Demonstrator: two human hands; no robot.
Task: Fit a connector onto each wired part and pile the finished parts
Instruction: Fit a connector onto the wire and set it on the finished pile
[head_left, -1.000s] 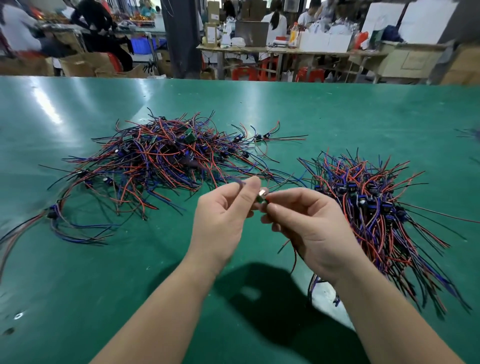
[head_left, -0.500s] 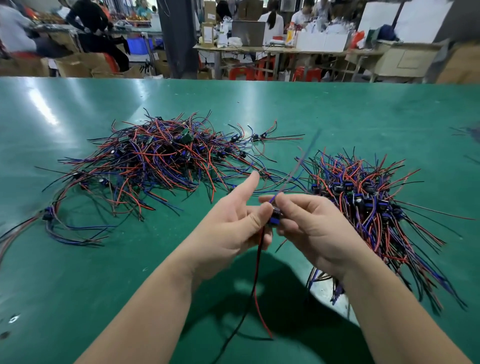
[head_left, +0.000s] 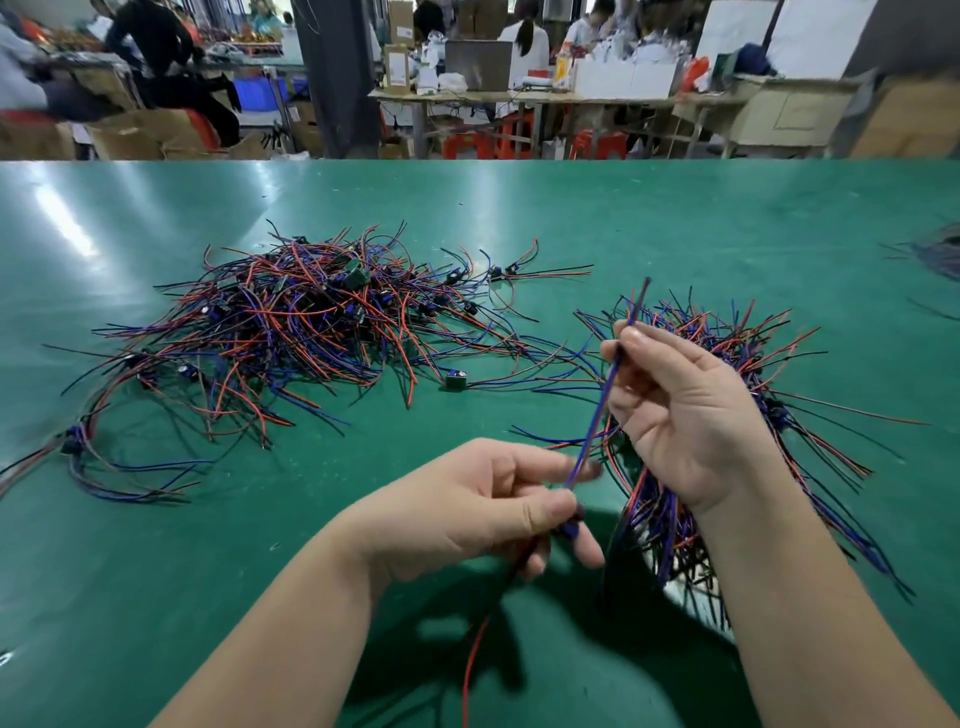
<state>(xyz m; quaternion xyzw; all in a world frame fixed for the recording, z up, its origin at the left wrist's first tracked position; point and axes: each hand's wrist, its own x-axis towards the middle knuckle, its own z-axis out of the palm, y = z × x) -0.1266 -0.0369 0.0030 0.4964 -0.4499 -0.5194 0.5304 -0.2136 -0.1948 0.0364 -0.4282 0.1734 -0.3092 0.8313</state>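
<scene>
A wide green table (head_left: 675, 218) fills the view. On its left half sprawls the bigger heap of wired parts (head_left: 291, 322), a loose tangle of red, blue and black leads with small dark and green bodies among them. A tighter pile of wired parts (head_left: 660, 525) lies on the right, partly behind the person's right wrist. The right hand (head_left: 680, 405) is raised above that pile, thumb and forefinger pinching a pair of blue wires (head_left: 597, 415) near their upper end, the other fingers curled toward the palm. The left hand (head_left: 467, 509) sits lower and nearer the person, above the table, its thumb and forefinger pinching the small dark-blue body of the held part (head_left: 569, 527); the remaining fingers reach out loosely beneath. The blue wires run taut and slanted from that body up to the right hand. A red wire (head_left: 475, 649) hangs from the body toward the table's near edge. Motion blur hides whether a connector sits on the part. One single part (head_left: 456, 382) lies alone between the two piles
</scene>
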